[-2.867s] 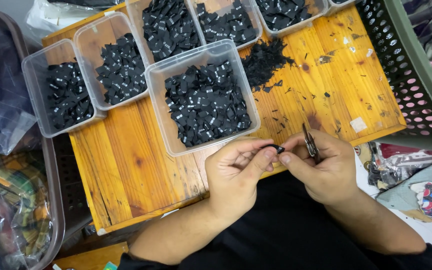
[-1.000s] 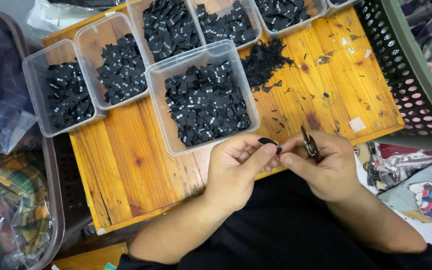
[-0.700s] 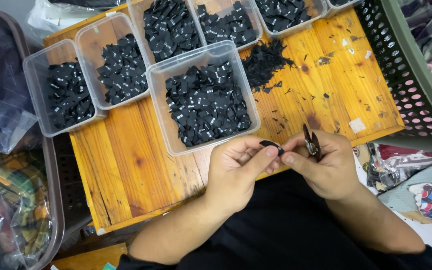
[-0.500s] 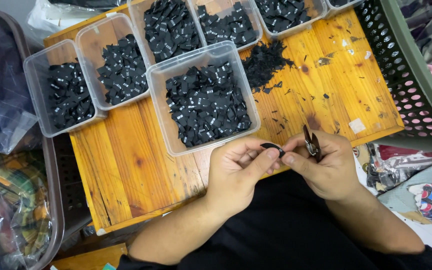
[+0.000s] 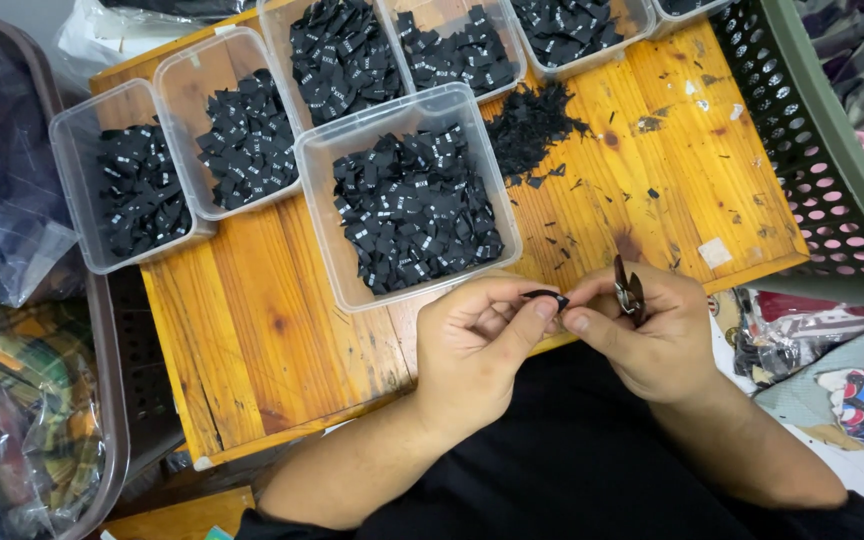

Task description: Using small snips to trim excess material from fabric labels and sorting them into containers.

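My left hand (image 5: 480,350) pinches a small black fabric label (image 5: 546,296) between thumb and forefinger, just in front of the wooden table's near edge. My right hand (image 5: 652,335) touches the same label with its forefinger tip and holds small dark snips (image 5: 628,290), blades pointing up, in its curled fingers. Right behind my hands stands a clear plastic tub (image 5: 316,185) full of black labels with white print.
Several more clear tubs of black labels (image 5: 142,190) line the orange wooden table (image 5: 252,340). A loose pile of black scraps (image 5: 532,125) lies beside them. A green perforated basket (image 5: 812,140) stands at right. Bagged fabric (image 5: 2,330) fills a bin at left.
Both hands stay together at the table's edge. The fingers have shifted slightly on the black label; the snips remain in my right hand.
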